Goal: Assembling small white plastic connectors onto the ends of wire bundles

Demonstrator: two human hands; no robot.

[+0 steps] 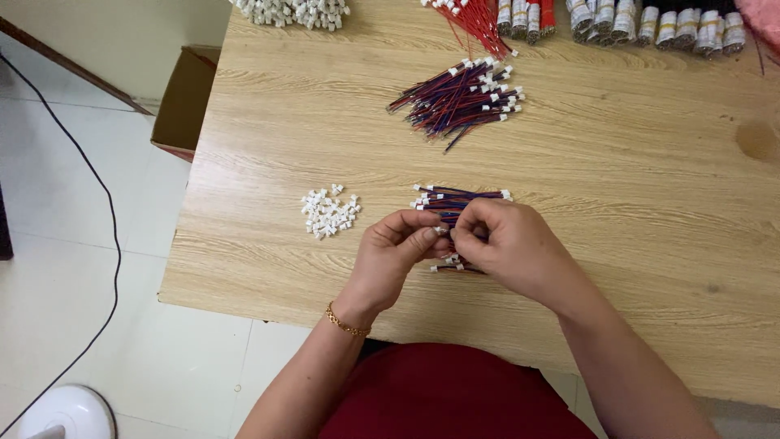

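Wooden table (617, 203): left hand (390, 256) and right hand (508, 248) were pinched shut together on one small white connector (441, 231) near the front edge. Finished wire pile (459, 97) sat toward the back; loose white housings (329, 213) and a small wire bunch (455, 197) remained, so roughly midway.

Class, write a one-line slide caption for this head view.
Both hands pinch a small wire at a wooden table, beside white connectors.

Table (634, 244): pale wood grain. Loose connectors (329, 213): white. Wire bundle (457, 99): red, blue, white-tipped. Bracelet (346, 323): gold. Cardboard box (185, 102): brown.
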